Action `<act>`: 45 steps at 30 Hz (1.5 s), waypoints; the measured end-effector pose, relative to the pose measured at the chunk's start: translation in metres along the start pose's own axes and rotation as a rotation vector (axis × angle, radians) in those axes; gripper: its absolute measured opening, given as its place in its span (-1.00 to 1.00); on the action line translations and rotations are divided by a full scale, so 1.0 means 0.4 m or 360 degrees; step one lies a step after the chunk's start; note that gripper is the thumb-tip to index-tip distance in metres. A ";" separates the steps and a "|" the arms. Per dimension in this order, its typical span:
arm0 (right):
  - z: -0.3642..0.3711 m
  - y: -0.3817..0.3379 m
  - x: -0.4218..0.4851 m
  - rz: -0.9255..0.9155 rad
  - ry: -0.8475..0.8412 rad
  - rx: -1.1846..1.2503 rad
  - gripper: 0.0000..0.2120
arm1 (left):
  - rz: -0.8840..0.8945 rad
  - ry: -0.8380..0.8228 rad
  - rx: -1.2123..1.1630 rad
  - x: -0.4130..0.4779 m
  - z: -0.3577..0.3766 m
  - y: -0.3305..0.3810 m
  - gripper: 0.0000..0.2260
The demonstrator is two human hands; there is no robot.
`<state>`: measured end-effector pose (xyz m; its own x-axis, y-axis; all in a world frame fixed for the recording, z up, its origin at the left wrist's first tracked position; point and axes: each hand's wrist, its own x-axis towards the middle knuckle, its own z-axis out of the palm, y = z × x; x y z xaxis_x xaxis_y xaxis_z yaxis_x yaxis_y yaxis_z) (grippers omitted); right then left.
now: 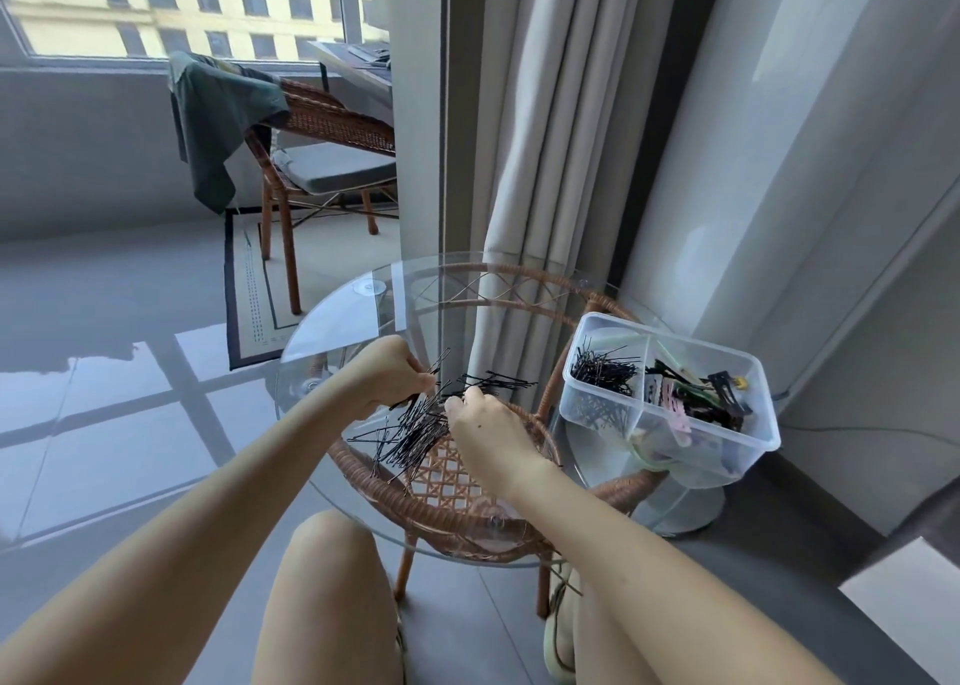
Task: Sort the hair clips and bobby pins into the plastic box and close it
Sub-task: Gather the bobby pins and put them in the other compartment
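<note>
A loose heap of black bobby pins (pixel 415 432) lies on the round glass table top (pixel 358 315). My left hand (pixel 387 372) is curled at the heap's upper left and pinches a few pins. My right hand (pixel 485 432) is at the heap's right side, fingertips curled onto pins there. To the right stands the clear plastic box (pixel 727 456), open, with dividers. Its left compartment holds black bobby pins (pixel 605 370). Its right compartment holds coloured and black hair clips (pixel 698 398). No lid is identifiable.
The glass top rests on a wicker frame (pixel 524 539). A wicker chair (pixel 322 128) draped with green cloth stands behind on the left. Curtains (pixel 550 139) hang behind the table. My knees are below the table's near edge.
</note>
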<state>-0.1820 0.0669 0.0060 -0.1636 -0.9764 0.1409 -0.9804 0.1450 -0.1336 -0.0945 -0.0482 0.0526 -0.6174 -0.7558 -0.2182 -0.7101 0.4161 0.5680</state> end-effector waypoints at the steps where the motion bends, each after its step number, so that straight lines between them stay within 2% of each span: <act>1: -0.005 -0.002 0.001 -0.0033 -0.0018 -0.0027 -0.71 | -0.0014 0.0009 -0.0043 -0.001 -0.002 0.001 -0.76; 4: -0.016 -0.007 0.008 -0.0065 -0.0106 -0.0055 -0.68 | -0.0049 0.0033 -0.0164 -0.006 -0.013 0.001 -0.76; 7: -0.025 0.002 0.020 0.0032 -0.0238 0.0040 -0.66 | -0.0091 0.0076 -0.0290 -0.014 -0.025 -0.007 -0.79; 11: -0.018 0.040 0.049 0.0251 -0.0337 0.0322 -0.82 | -0.0168 0.0117 -0.0521 -0.014 -0.035 -0.026 -0.80; 14: -0.040 0.063 0.062 0.0434 -0.0266 0.0638 -0.66 | -0.0256 0.0102 -0.0675 -0.014 -0.043 -0.033 -0.82; 18: -0.107 0.107 0.059 0.0564 -0.0109 0.1167 -0.67 | -0.0322 0.0055 -0.0820 -0.003 -0.053 -0.026 -0.73; 21: -0.177 0.166 0.057 0.0672 0.0009 0.1540 -0.75 | -0.0293 0.0014 -0.0931 0.005 -0.054 0.017 -0.69; 24: -0.249 0.260 0.050 0.0896 0.0170 0.1608 -0.79 | -0.0240 -0.0071 -0.1075 0.009 -0.047 0.112 -0.82; 27: -0.266 0.341 0.049 0.1182 0.0201 0.1271 -0.77 | -0.0173 -0.0171 -0.1211 0.029 -0.020 0.235 -0.89; 30: -0.249 0.363 0.050 0.1294 0.0012 0.1133 -0.82 | -0.0091 -0.0124 -0.1061 0.064 0.043 0.350 -0.83; 32: -0.247 0.362 0.049 0.1318 -0.0101 0.1236 -0.91 | -0.0011 -0.0044 -0.0744 0.087 0.090 0.404 -0.77; 35: -0.251 0.377 0.046 0.1345 -0.0166 0.1398 -0.70 | 0.0112 -0.0007 -0.0195 0.098 0.134 0.446 -0.74; 38: -0.268 0.388 0.027 0.1345 -0.0187 0.1384 -0.63 | 0.0231 -0.0027 0.0213 0.082 0.150 0.470 -0.84; 39: -0.277 0.387 0.017 0.1332 -0.0175 0.1367 -0.63 | 0.0261 -0.0031 0.0295 0.078 0.152 0.475 -0.81; 42: -0.308 0.369 -0.016 0.1253 0.0005 0.1375 -0.70 | 0.0306 -0.0243 0.0356 0.076 0.139 0.479 -0.75; 44: -0.321 0.338 -0.043 0.1118 0.0177 0.1402 -0.72 | 0.0293 -0.0383 0.0144 0.079 0.113 0.467 -0.71; 45: -0.322 0.314 -0.059 0.1013 0.0232 0.1386 -0.72 | 0.0301 -0.0354 -0.0005 0.079 0.095 0.450 -0.73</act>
<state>-0.3153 0.1286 0.1124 -0.6819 -0.7256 -0.0928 -0.3062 0.3984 -0.8646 -0.2546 0.0217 0.1177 -0.7980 -0.5353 -0.2769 -0.5745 0.5370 0.6177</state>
